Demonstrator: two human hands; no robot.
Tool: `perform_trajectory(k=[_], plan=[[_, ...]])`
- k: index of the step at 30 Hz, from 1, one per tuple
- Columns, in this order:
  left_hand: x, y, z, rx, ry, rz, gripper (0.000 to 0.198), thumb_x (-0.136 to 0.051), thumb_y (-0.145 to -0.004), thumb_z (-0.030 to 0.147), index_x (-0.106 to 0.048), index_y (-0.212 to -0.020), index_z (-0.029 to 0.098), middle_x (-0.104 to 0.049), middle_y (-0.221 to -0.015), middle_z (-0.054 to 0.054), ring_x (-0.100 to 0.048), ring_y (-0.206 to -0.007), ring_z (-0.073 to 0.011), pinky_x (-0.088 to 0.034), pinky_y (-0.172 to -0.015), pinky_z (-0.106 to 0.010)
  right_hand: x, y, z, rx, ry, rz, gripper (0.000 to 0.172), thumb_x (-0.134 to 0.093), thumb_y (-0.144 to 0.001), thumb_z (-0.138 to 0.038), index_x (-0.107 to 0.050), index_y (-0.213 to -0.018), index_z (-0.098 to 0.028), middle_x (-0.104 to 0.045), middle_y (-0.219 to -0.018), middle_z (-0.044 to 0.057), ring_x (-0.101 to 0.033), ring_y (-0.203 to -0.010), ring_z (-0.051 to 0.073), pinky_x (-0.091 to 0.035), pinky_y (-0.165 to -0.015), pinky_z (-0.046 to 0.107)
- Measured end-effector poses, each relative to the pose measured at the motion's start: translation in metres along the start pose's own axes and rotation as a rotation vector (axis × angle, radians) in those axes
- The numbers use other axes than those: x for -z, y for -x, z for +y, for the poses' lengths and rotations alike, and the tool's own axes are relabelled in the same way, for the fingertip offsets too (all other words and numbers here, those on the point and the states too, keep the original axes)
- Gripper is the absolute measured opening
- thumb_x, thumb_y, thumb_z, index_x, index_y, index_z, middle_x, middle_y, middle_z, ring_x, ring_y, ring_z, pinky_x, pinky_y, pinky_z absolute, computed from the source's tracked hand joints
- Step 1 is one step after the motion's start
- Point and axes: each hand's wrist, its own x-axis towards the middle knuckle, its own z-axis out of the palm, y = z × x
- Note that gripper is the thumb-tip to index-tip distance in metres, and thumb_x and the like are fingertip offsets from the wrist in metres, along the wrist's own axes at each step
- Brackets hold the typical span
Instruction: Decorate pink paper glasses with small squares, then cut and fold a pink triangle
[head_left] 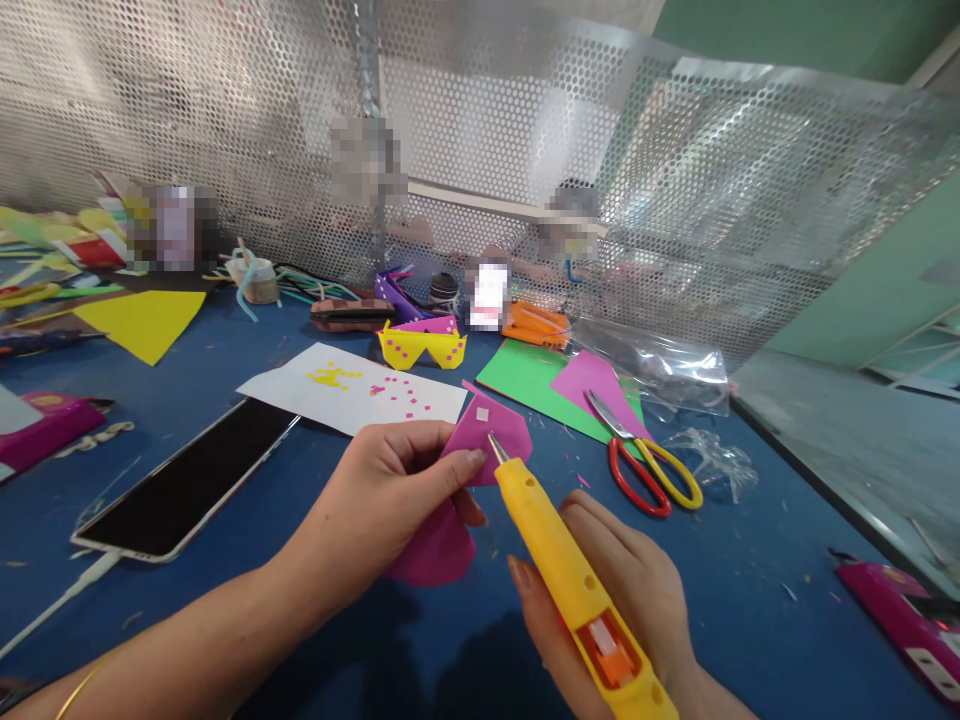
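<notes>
Yellow glue gun (570,580) sits clamped in my right hand (630,600), its tip at the pink paper (491,430). My left hand (390,490) pinches that paper between thumb and fingers above the blue table (750,600). Scissors (645,465) lie right of the paper, a phone (195,480) left, a white sheet (352,390) behind.

A blue bench (750,600) is backed by a curved perforated metal screen (675,180). A green wall (885,290) is seen at right, and light is reflected by the screen.
</notes>
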Motion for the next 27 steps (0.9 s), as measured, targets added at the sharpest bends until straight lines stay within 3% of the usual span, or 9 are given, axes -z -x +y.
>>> perform_trajectory(k=[6,16,22,27], plan=[[0.0012,0.0003,-0.0008,0.001,-0.017,-0.007,0.018,-0.071,-0.078,0.034,-0.073,-0.076,0.017,-0.067,-0.059,0.001,-0.062,-0.052,-0.0105,-0.048,-0.047,-0.016,0.0044,0.0004,-0.0008,-0.018,0.041,-0.091,0.016,-0.058,-0.077,-0.016,-0.044,-0.071,-0.021,-0.045,-0.064,-0.002,-0.048,-0.057,0.012,-0.042,-0.054,0.026],[0.0004,0.0001,-0.0010,-0.012,0.004,-0.009,0.018,-0.071,-0.077,0.034,-0.071,-0.074,0.016,-0.067,-0.060,0.001,-0.061,-0.051,-0.0101,-0.047,-0.047,-0.016,-0.0041,0.0012,0.0020,0.039,0.004,0.040,0.019,-0.057,-0.077,-0.019,-0.041,-0.067,-0.022,-0.040,-0.060,-0.004,-0.041,-0.049,0.009,-0.034,-0.046,0.024],[0.0029,0.0006,-0.0012,0.009,-0.069,-0.014,0.020,-0.069,-0.079,0.037,-0.072,-0.081,0.017,-0.070,-0.059,-0.001,-0.061,-0.051,-0.0101,-0.046,-0.048,-0.016,-0.0009,0.0015,-0.0012,0.024,0.030,0.092,0.009,-0.057,-0.078,-0.020,-0.050,-0.073,-0.021,-0.046,-0.063,-0.001,-0.048,-0.056,0.013,-0.038,-0.045,0.025],[0.0032,-0.0001,-0.0023,0.016,-0.055,-0.003,0.023,-0.070,-0.079,0.040,-0.072,-0.084,0.018,-0.070,-0.058,-0.001,-0.060,-0.050,-0.0109,-0.047,-0.049,-0.019,0.0043,-0.0013,-0.0051,0.068,0.000,0.140,0.009,-0.057,-0.079,-0.017,-0.050,-0.074,-0.021,-0.043,-0.063,-0.001,-0.044,-0.056,0.012,-0.040,-0.048,0.025]])
